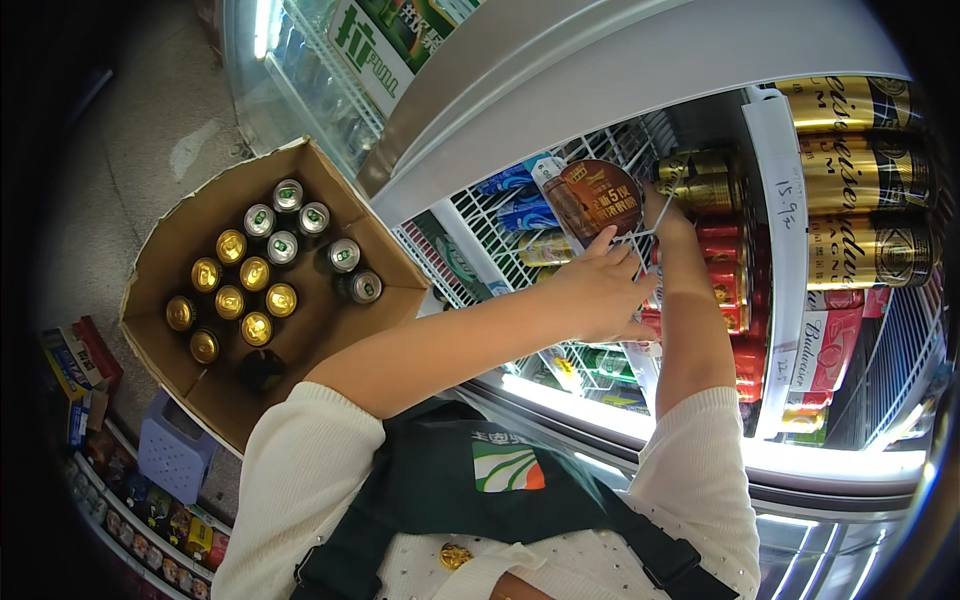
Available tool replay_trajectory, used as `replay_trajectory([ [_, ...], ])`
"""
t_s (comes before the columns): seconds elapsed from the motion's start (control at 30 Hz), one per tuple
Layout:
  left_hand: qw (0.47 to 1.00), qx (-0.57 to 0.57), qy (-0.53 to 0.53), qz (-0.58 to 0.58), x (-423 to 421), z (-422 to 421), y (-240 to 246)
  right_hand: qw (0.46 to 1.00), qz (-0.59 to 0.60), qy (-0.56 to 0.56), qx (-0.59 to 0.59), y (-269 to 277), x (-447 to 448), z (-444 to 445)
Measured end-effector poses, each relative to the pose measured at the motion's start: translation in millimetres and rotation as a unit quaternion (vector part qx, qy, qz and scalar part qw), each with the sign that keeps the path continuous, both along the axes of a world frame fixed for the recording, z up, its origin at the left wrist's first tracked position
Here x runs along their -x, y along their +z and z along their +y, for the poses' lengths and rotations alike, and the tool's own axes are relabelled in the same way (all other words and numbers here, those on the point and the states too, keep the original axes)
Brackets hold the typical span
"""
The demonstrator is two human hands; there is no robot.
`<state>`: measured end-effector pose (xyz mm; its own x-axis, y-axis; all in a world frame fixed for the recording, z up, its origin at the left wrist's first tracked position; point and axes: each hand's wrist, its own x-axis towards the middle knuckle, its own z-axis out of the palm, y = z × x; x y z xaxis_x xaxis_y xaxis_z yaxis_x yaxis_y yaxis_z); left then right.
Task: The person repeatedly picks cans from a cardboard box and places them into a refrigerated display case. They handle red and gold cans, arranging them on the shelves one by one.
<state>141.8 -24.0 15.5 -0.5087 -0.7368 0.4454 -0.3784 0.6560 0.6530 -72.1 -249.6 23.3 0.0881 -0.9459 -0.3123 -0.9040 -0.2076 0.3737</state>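
Observation:
My left hand (606, 291) reaches across to a wire shelf in a drinks cooler, fingers apart. One fingertip is at the lower edge of a round brown promotional sign (600, 196). Red cans (727, 285) stand beside that hand, partly hidden behind my right forearm. Deeper in, my right hand (660, 206) is at the white wire divider (667, 206), beside black and gold cans (701, 180). Its fingers are mostly hidden by the sign and wire, so its grip cannot be seen. An opened cardboard box (300, 161) at left holds several gold-topped cans (229, 301) and silver-topped cans (282, 247).
Large gold Budweiser cans (870, 176) fill the shelf at right, behind a white price rail (780, 225). Blue cans (525, 210) lie farther left in the cooler. The grey door frame (600, 82) crosses above. A purple plastic stool (174, 446) stands below the box.

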Motion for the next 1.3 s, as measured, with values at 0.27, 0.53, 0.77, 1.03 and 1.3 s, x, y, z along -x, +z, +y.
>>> replay_trajectory([
  [0.27,1.000,-0.016,0.013,-0.003,-38,41,-31,0.993,0.087,0.053,0.067,-5,5,-17],
  [0.53,0.901,-0.333,0.231,-0.156,-181,178,-154,0.993,-0.088,0.033,0.076,49,-22,109],
  [0.77,0.708,-0.493,0.436,-0.256,-236,237,-206,0.865,-0.440,0.184,-0.153,-46,-175,283],
  [1.03,0.691,-0.508,0.428,-0.285,-202,219,-245,0.824,-0.345,0.330,-0.306,-262,-320,313],
  [1.3,0.637,-0.594,0.366,-0.328,-198,210,-258,0.852,-0.329,0.280,-0.296,-313,-353,325],
])
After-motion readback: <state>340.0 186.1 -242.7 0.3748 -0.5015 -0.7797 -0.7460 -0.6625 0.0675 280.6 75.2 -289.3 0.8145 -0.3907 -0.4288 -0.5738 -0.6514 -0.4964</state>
